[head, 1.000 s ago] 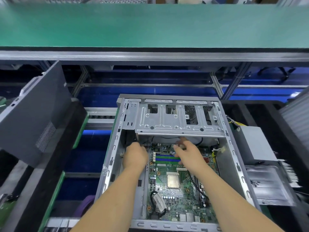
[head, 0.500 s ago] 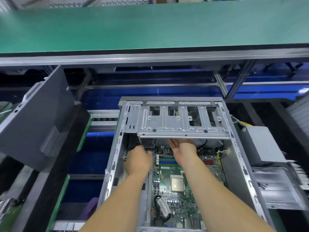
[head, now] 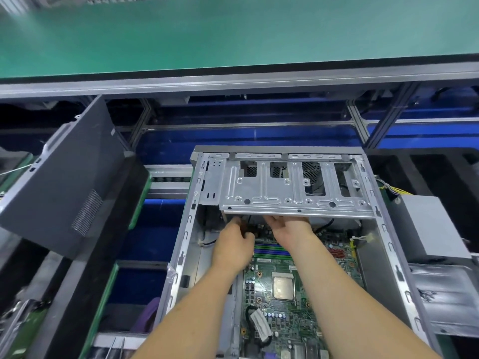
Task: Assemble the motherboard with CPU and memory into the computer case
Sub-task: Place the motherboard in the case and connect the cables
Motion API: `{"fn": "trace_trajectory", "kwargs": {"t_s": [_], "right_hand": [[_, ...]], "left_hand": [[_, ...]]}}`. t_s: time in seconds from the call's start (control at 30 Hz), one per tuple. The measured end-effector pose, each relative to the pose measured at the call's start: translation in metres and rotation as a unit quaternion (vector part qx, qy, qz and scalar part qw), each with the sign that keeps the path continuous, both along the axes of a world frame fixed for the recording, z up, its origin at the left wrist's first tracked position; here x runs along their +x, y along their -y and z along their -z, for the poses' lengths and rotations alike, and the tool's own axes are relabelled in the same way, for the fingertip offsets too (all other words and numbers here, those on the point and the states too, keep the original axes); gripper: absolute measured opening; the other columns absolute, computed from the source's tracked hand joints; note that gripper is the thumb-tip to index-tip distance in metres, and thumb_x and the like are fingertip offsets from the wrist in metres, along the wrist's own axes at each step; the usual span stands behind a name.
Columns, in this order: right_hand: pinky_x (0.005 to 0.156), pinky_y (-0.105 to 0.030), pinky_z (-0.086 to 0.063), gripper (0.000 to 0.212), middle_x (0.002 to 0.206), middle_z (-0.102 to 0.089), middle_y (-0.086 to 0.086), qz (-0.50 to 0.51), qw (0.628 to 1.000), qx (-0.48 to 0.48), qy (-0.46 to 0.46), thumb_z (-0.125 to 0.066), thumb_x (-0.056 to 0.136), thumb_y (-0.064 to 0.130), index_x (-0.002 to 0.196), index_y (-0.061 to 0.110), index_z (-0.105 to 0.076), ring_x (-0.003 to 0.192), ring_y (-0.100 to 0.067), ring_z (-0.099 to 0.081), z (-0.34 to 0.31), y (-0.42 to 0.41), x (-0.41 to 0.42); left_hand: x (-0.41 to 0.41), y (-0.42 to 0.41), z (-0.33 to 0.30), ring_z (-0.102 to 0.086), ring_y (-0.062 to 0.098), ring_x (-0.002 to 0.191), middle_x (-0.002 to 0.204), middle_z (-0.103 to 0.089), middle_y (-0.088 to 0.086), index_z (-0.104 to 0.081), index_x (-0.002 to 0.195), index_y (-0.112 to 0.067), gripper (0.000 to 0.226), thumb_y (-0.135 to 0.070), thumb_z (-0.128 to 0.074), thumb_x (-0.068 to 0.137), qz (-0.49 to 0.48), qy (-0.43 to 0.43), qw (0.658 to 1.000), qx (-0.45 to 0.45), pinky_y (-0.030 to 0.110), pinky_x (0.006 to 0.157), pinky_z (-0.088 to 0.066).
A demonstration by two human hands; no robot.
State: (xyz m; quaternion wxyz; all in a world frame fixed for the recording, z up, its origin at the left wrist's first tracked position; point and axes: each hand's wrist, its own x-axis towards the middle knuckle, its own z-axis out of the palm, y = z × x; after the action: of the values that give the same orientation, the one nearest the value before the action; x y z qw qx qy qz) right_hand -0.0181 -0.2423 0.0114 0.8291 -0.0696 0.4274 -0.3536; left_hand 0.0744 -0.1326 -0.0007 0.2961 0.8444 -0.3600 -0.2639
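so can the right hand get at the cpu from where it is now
Probably yes. The CPU lies bare on the motherboard, nothing over it. The right hand is farther in, under the drive cage, so it only needs pulling back.

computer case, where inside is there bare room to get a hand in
Bare metal floor runs between the computer case left wall and the motherboard left edge. Crowded under the drive cage, where left hand and right hand reach by the memory slots.

Both hands (head: 261, 237) reach under the drive cage (head: 295, 189) above the motherboard (head: 287, 304).
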Motion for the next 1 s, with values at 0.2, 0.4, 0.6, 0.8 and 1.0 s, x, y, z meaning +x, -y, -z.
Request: {"fn": "trace_trajectory", "kwargs": {"t_s": [0.2,0.4,0.6,0.8,1.0], "right_hand": [[0.088,-0.046,-0.058,0.014,0.091,-0.071,-0.013,-0.067,0.996,-0.014,-0.063,-0.055,0.098,-0.004,0.095,0.006,-0.064,0.085,-0.028,-0.065,-0.007,0.004,-0.006],[0.038,-0.018,-0.046,0.025,0.069,-0.061,-0.006,-0.285,0.887,-0.112,-0.347,-0.049,0.104,0.009,0.082,0.005,-0.060,0.054,-0.015,-0.053,-0.013,0.005,-0.009],[0.039,-0.019,-0.031,0.025,0.062,-0.049,0.000,-0.387,0.778,-0.162,-0.467,-0.044,0.101,0.013,0.078,0.015,-0.054,0.048,-0.013,-0.039,-0.024,-0.004,-0.023],[0.047,-0.025,-0.044,0.061,0.043,-0.058,0.000,-0.457,0.642,-0.352,-0.505,-0.042,0.105,0.049,0.065,0.006,-0.059,0.037,-0.015,-0.052,-0.039,-0.037,-0.041],[0.069,-0.037,-0.057,0.023,0.088,-0.066,-0.004,-0.391,0.682,-0.432,-0.443,-0.052,0.091,0.000,0.105,0.016,-0.059,0.078,-0.023,-0.067,-0.070,-0.051,-0.065]], "left_hand": [[0.000,0.001,0.001,-0.063,0.026,0.083,0.092,-0.061,0.002,-0.051,0.109,-0.016,0.017,-0.022,-0.050,0.093,0.004,0.027,0.998,0.050,0.035,0.070,-0.053],[0.002,-0.004,-0.005,-0.051,0.021,0.057,0.060,-0.055,0.000,-0.043,0.058,-0.018,0.042,-0.036,-0.039,0.096,0.007,0.101,0.991,0.082,0.025,0.051,-0.037],[-0.006,-0.004,-0.010,-0.051,0.020,0.060,0.061,-0.052,-0.002,-0.042,0.061,-0.020,0.046,-0.042,-0.037,0.102,0.084,0.056,0.994,0.048,0.030,0.053,-0.036],[-0.017,0.001,-0.020,-0.057,0.022,0.070,0.065,-0.056,-0.002,-0.051,0.064,-0.019,0.041,-0.034,-0.043,0.102,0.203,0.019,0.978,0.039,0.032,0.059,-0.038],[-0.026,0.016,-0.053,-0.060,0.013,0.072,0.094,-0.066,0.001,-0.054,0.105,-0.020,0.033,0.003,-0.047,0.082,0.259,-0.097,0.961,0.003,0.026,0.058,-0.050]]}}
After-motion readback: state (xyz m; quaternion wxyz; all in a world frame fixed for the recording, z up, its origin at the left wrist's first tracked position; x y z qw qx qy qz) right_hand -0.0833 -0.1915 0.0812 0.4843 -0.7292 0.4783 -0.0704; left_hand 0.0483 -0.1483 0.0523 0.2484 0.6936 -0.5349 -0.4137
